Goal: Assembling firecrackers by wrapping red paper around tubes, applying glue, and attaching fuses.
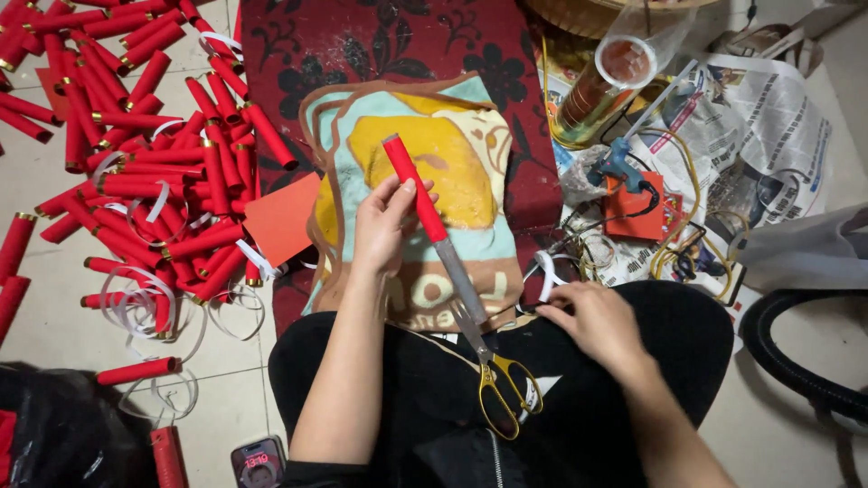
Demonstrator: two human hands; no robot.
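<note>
My left hand grips a grey rod wrapped in red paper, slanting from upper left to lower right over a yellow and teal cushion. The rod's bare grey end points toward my lap. My right hand rests on my black-clad right knee, fingers pinching the end of a white strip. Gold-handled scissors lie on my lap between my arms, blades toward the rod.
A large heap of finished red paper tubes with white strips covers the tiled floor at left. A red paper sheet lies beside the cushion. Right: newspaper, a blue glue gun, a clear bottle. A phone lies near my left elbow.
</note>
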